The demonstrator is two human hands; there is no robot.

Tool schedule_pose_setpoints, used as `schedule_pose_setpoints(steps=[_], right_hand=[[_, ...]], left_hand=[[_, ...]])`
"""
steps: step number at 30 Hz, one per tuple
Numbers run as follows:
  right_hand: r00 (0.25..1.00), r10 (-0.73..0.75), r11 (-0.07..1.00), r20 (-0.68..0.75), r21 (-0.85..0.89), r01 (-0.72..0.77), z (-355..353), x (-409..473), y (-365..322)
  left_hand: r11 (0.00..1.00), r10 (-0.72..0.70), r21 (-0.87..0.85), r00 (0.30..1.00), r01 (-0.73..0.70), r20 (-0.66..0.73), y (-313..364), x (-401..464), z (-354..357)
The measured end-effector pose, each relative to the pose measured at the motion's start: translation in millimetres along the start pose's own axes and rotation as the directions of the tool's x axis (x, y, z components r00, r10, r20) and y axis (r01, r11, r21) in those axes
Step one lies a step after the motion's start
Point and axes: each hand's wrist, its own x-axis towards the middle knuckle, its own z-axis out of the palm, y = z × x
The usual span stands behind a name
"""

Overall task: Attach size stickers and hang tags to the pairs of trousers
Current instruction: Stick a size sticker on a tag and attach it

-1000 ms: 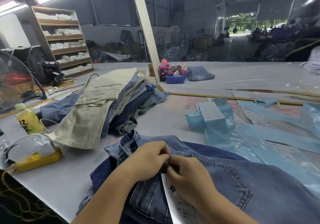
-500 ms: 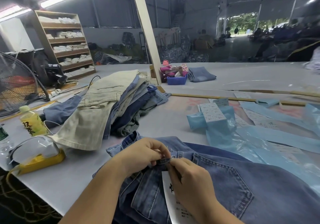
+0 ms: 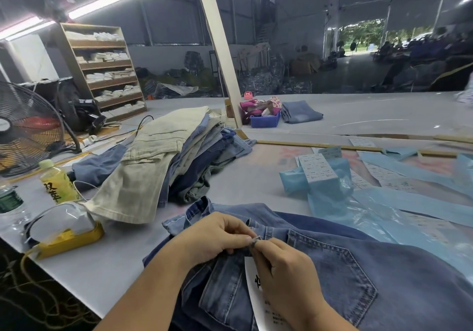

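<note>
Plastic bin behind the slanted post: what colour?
Blue. The plastic bin holds pink and floral items; it shows only in the head view, the sole camera.

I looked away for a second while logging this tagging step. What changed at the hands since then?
Little. Both hands drew slightly apart at the jeans waistband, and a small fastener now shows pinched between the fingertips. The white hang tag still lies under the right hand. The trouser pile and blue sticker strips stayed put.

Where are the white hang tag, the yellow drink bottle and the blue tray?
white hang tag (image 3: 252, 283), head view, upper printed part.
yellow drink bottle (image 3: 56, 183), head view, label.
blue tray (image 3: 265, 120), head view, front wall.
</note>
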Motion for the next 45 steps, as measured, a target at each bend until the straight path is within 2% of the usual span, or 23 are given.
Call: schedule_pose_setpoints(steps=[2,6,13,19,22,24,27,31,36,40,42,45], right_hand=[[1.000,0.022,1.000,0.020,-0.012,-0.022,0,0,0],[0.999,0.052,0.998,0.018,-0.022,-0.051,2,2,0],[0.993,0.086,0.995,-0.079,-0.038,-0.090,2,1,2],[0.989,0.014,0.998,-0.148,-0.059,-0.023,3,0,5],[0.988,0.003,0.996,-0.151,-0.083,-0.016,3,-1,7],[0.989,-0.002,0.996,-0.148,-0.090,-0.011,3,-2,7],[0.990,0.017,0.998,-0.142,-0.063,-0.026,3,-1,7],[0.995,0.022,1.000,-0.092,0.001,-0.022,1,-1,5],[0.994,0.100,0.992,0.042,0.067,-0.102,-2,1,5],[0.959,0.186,0.933,0.214,0.268,-0.241,-10,6,10],[0.941,0.232,0.881,0.247,0.358,-0.311,-20,10,10],[0.926,0.240,0.850,0.293,0.398,-0.346,-33,10,11]], left_hand=[[1.000,-0.003,0.007,1.000,0.003,0.021,1,0,-1],[0.995,0.020,0.103,0.999,-0.016,-0.038,4,1,5],[0.999,-0.007,-0.053,0.984,-0.002,-0.176,10,-4,21],[0.975,-0.001,0.219,0.982,0.043,-0.187,16,-1,27],[0.949,0.051,0.314,0.978,0.015,-0.202,16,0,26],[0.941,0.111,0.337,0.969,-0.031,-0.221,14,-1,25],[0.962,0.106,0.269,0.978,-0.056,-0.177,10,-2,23],[0.973,0.082,0.227,0.987,-0.050,-0.137,7,-2,20],[0.923,0.128,0.383,0.964,-0.030,-0.235,6,-3,23],[0.889,0.224,0.458,0.888,-0.017,-0.402,9,-6,30],[0.915,0.256,0.400,0.840,-0.051,-0.478,11,-8,31],[0.964,0.213,0.256,0.780,-0.070,-0.589,13,-9,31]])
